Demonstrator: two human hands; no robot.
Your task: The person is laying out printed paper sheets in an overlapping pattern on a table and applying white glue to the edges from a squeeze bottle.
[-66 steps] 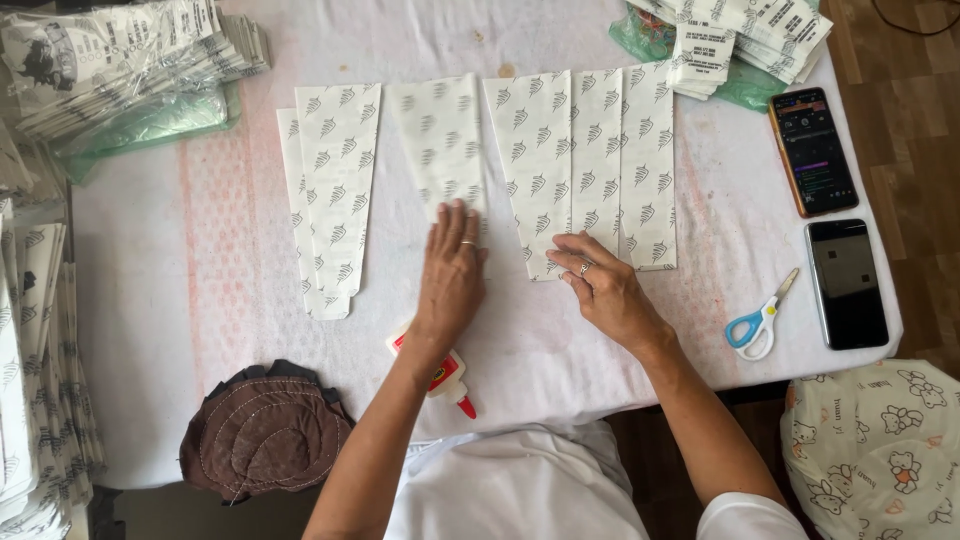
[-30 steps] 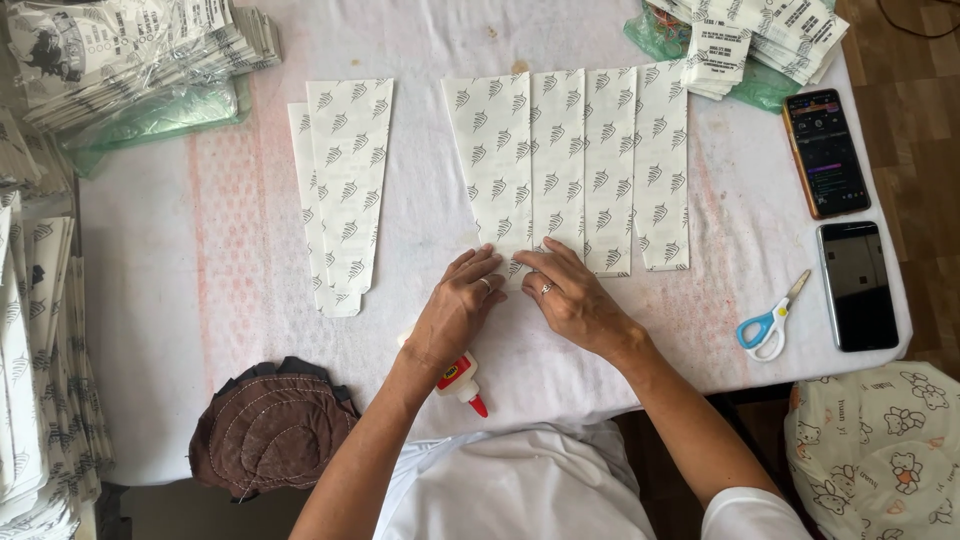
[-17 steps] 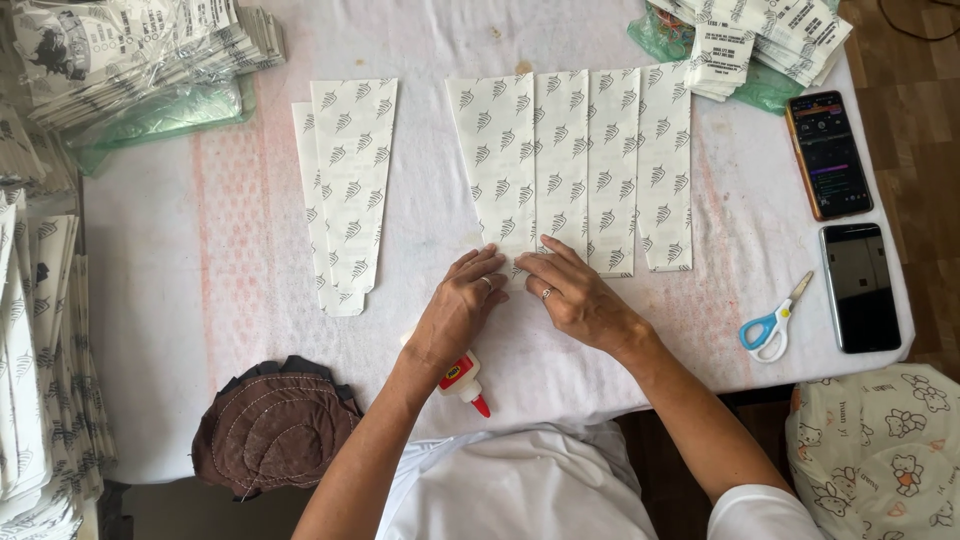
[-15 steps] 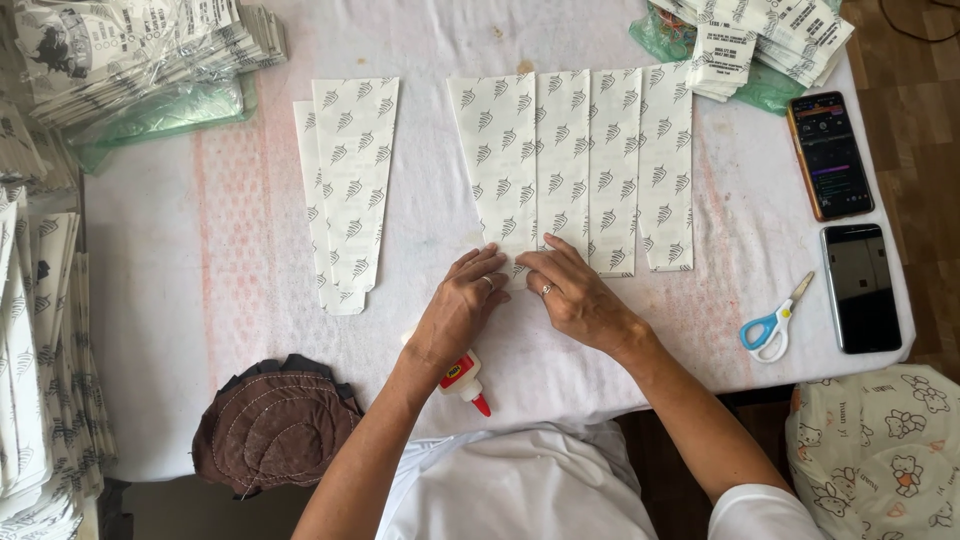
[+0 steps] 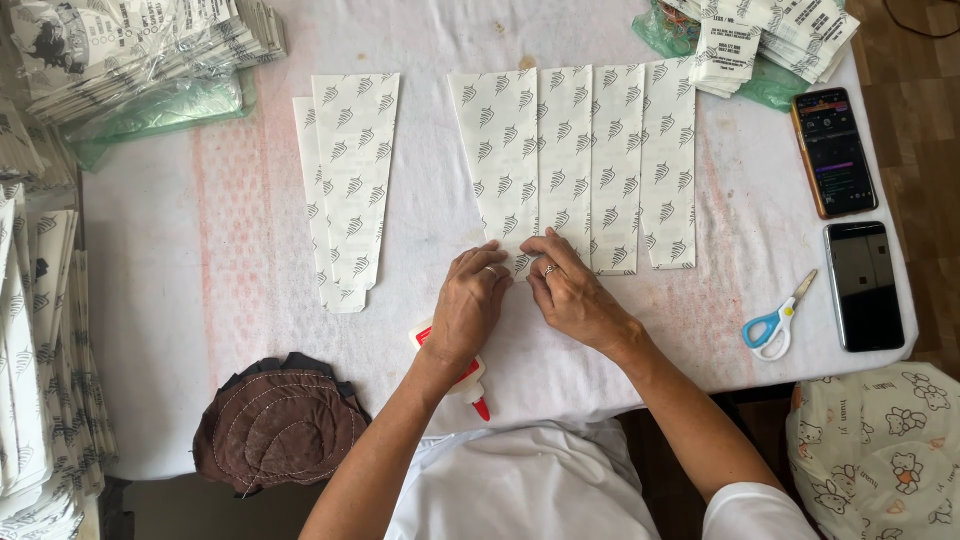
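Several white tapered paper pieces with a grey leaf print (image 5: pixel 570 150) lie side by side on the white table cover (image 5: pixel 240 330). My left hand (image 5: pixel 470 305) and my right hand (image 5: pixel 570 290) meet at the narrow lower end of the leftmost piece (image 5: pixel 500 160), fingertips pressing and pinching its bottom edge. A small glue bottle with a red tip (image 5: pixel 470 385) lies under my left wrist. Two more of the same printed pieces (image 5: pixel 350 180) lie stacked apart to the left.
Stacks of printed paper bags fill the upper left (image 5: pixel 130 50), left edge (image 5: pixel 40 350) and upper right (image 5: pixel 770 30). Two phones (image 5: pixel 835 150) (image 5: pixel 865 285) and blue-handled scissors (image 5: pixel 775 325) lie at right. A brown quilted cloth (image 5: pixel 280 425) sits at the lower left.
Both hands came together at the bottom of the leftmost piece. Since one second ago they have barely moved, only the fingers shifting on the edge.
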